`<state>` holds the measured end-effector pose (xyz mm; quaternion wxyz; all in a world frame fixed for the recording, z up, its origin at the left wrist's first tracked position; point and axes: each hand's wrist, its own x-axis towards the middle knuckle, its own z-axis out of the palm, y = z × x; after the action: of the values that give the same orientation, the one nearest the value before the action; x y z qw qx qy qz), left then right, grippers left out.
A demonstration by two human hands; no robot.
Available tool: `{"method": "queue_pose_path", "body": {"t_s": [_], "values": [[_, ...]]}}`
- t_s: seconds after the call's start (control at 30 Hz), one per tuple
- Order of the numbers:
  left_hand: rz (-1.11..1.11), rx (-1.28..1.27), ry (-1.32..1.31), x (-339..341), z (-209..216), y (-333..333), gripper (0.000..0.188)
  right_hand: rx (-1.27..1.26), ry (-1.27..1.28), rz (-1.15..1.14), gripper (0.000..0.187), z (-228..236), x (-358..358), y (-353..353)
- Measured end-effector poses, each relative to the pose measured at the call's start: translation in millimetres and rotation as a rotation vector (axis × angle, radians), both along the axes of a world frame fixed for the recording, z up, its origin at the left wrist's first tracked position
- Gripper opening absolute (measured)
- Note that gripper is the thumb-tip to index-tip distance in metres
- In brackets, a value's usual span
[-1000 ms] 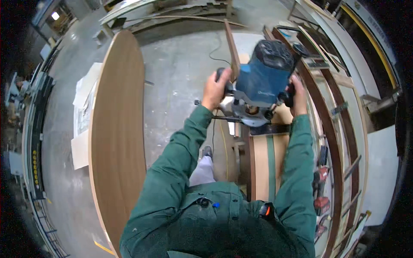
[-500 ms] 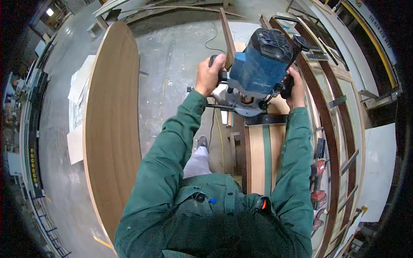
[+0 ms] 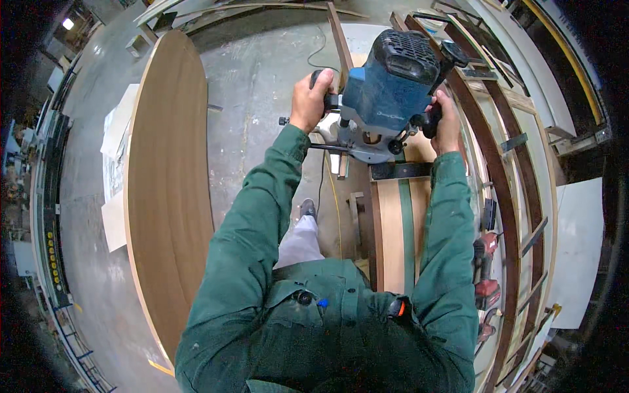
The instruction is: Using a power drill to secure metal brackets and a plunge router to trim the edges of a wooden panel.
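A blue and black plunge router [image 3: 392, 85] stands on a long wooden workpiece [image 3: 391, 236] that has a green stripe along it. My left hand [image 3: 310, 101] is wrapped round the router's left handle. Round the dark knob on the other side, my right hand [image 3: 447, 124] is closed. The router's grey base rests just beyond a dark crosspiece [image 3: 401, 171] lying over the workpiece. A guide rod [image 3: 327, 147] sticks out to the left of the base. The router's body hides the cutting spot.
A large curved wooden panel [image 3: 167, 190] stands at my left. To the right lies a frame of dark wooden strips [image 3: 501, 216] with metal pieces across it. Red cordless tools [image 3: 485, 270] lie beside my right arm. A yellow cord [image 3: 333, 196] runs along the floor near my foot.
The whole view has shifted slightly. The router, still in both hands, appears a little farther up and left, and tilted slightly more. Both hands keep their hold.
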<state>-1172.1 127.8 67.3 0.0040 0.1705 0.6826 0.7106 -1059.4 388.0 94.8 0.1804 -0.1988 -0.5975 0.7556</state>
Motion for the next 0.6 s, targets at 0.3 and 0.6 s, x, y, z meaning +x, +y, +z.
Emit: {"method": "queue_pose_path", "body": {"t_s": [0.3, 0.6], "values": [[-0.015, 0.052, -0.026, 8, 2, -1, 0.045, 0.057, 0.057, 0.011, 0.04, -18, -7, 13], [-0.01, 0.049, -0.053, 10, -2, -2, 0.042, 0.107, 0.051, -0.063, 0.039, -27, -6, 15]]}}
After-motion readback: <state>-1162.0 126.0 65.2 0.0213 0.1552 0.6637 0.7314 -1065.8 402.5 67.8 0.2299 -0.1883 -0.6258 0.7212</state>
